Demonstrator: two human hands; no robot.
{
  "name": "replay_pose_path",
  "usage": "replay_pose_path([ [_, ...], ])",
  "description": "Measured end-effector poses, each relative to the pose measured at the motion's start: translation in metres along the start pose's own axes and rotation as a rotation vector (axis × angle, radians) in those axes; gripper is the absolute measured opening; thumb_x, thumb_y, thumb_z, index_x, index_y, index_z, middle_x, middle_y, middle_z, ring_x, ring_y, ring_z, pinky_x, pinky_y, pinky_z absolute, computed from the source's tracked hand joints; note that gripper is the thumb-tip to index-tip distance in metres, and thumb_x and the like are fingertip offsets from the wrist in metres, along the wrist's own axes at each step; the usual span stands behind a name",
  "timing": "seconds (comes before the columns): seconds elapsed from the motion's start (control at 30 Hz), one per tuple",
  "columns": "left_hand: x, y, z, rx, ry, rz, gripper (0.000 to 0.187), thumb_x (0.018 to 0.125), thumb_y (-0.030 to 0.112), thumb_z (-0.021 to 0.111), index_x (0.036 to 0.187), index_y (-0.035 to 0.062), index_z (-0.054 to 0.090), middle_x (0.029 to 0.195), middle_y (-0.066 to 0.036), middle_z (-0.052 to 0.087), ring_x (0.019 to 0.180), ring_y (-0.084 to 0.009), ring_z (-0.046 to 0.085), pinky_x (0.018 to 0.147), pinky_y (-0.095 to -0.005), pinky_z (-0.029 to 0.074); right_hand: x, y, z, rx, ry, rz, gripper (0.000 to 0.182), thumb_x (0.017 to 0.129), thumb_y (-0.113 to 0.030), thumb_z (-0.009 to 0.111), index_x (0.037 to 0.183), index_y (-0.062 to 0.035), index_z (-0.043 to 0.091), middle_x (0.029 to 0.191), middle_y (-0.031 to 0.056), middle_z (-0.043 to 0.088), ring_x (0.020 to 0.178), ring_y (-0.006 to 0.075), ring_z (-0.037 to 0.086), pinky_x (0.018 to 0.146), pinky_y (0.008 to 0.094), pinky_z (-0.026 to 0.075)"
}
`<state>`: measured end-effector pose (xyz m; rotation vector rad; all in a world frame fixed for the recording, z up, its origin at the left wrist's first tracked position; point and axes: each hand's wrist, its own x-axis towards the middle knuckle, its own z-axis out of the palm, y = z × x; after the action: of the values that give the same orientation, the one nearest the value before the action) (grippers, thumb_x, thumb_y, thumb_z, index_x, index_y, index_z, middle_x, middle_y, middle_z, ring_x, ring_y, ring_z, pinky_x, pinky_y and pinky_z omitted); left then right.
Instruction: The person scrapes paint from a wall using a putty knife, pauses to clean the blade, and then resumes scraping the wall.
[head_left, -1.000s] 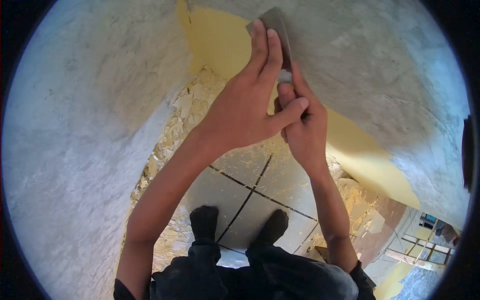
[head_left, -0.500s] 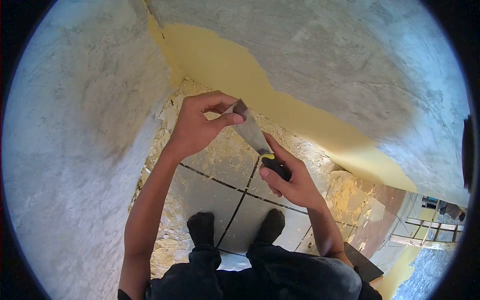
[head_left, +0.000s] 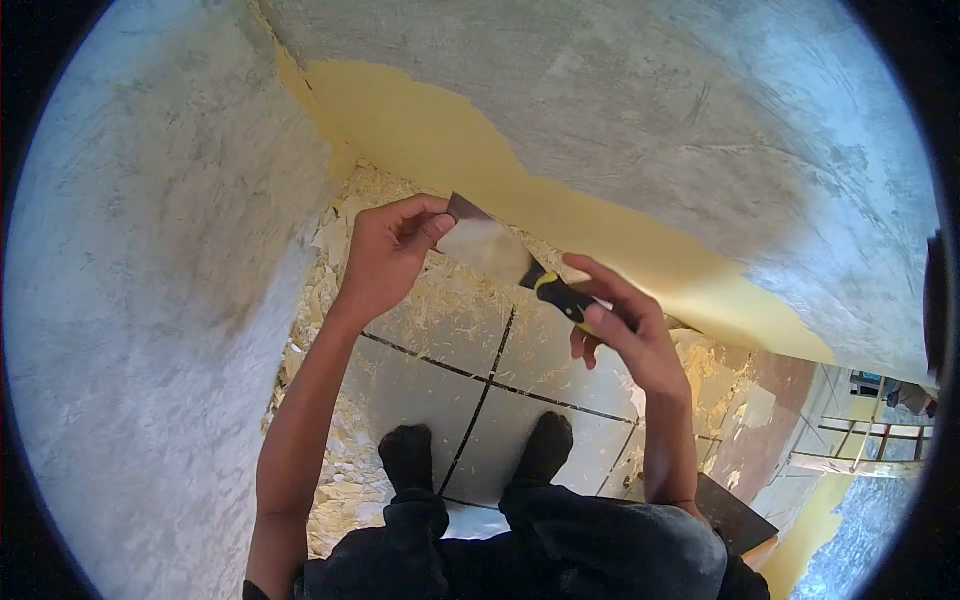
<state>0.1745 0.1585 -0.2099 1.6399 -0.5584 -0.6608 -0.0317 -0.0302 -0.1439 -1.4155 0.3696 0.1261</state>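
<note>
A putty knife [head_left: 490, 243] with a wide metal blade and a black and yellow handle is held between my two hands, above the tiled floor. My left hand [head_left: 388, 248] pinches the upper left corner of the blade between thumb and fingers. My right hand [head_left: 636, 330] is at the handle's end, thumb against it, with the fingers loosely curved and partly spread. Behind the knife, the wall [head_left: 440, 130] shows a yellow paint strip below bare grey plaster.
Paint flakes [head_left: 345, 490] lie along the left wall's foot and over the floor tiles [head_left: 420, 350]. My feet in dark socks stand on the tiles. A dark flat board [head_left: 735, 510] lies at the lower right. Wooden rungs [head_left: 860, 465] show at the far right.
The putty knife has turned so its blade face shows wider. My right hand has moved right and loosened around the handle. My left hand has shifted slightly left.
</note>
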Motion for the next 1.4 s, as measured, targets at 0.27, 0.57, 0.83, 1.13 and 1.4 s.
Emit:
replay_pose_path([
  [0.27, 0.002, -0.006, 0.004, -0.228, -0.018, -0.151, 0.019, 0.093, 0.017, 0.062, 0.105, 0.0027, 0.063, 0.089, -0.003, 0.066, 0.079, -0.0124, 0.063, 0.07, -0.0316, 0.054, 0.006, 0.012, -0.001, 0.153, 0.276, -0.167, 0.041, 0.093, -0.021, 0.059, 0.127, -0.0005, 0.051, 0.112, 0.0168, 0.062, 0.07, 0.0186, 0.063, 0.054, 0.0284, 0.051],
  [0.57, -0.002, -0.013, 0.011, -0.841, -0.102, -0.374, 0.019, 0.097, 0.027, 0.053, 0.098, 0.0088, 0.058, 0.093, -0.004, 0.064, 0.086, -0.0171, 0.063, 0.074, -0.0354, 0.053, 0.023, 0.007, 0.017, 0.35, 0.347, -0.398, 0.041, 0.093, -0.026, 0.061, 0.122, 0.0009, 0.051, 0.11, 0.0179, 0.062, 0.072, 0.0197, 0.063, 0.059, 0.0337, 0.053],
  [0.83, -0.007, -0.001, 0.014, -0.912, 0.049, -0.463, 0.014, 0.097, 0.025, 0.051, 0.097, 0.0115, 0.056, 0.085, 0.001, 0.057, 0.077, -0.0143, 0.056, 0.073, -0.0343, 0.048, 0.02, 0.016, 0.024, 0.439, 0.36, -0.297, 0.034, 0.095, -0.021, 0.056, 0.121, 0.0, 0.051, 0.103, 0.0135, 0.061, 0.076, 0.0197, 0.063, 0.061, 0.0333, 0.052],
  [1.13, -0.009, -0.002, 0.01, -0.775, -0.074, -0.361, 0.014, 0.097, 0.025, 0.053, 0.093, 0.0113, 0.055, 0.085, -0.001, 0.06, 0.075, -0.0154, 0.059, 0.071, -0.0323, 0.048, 0.018, 0.006, 0.015, 0.38, 0.463, -0.319, 0.031, 0.096, -0.021, 0.053, 0.119, 0.0, 0.053, 0.099, 0.0132, 0.062, 0.071, 0.0194, 0.06, 0.061, 0.0332, 0.051],
  [1.4, -0.022, 0.006, 0.022, 0.531, 0.165, 0.271, 0.038, 0.091, 0.019, 0.061, 0.126, 0.0079, 0.051, 0.117, -0.013, 0.056, 0.107, -0.0269, 0.056, 0.093, -0.0413, 0.046, 0.016, -0.005, 0.023, -0.421, 0.467, -0.557, 0.026, 0.088, -0.01, 0.063, 0.113, -0.0028, 0.058, 0.103, 0.0132, 0.063, 0.082, 0.0225, 0.064, 0.069, 0.0333, 0.053],
])
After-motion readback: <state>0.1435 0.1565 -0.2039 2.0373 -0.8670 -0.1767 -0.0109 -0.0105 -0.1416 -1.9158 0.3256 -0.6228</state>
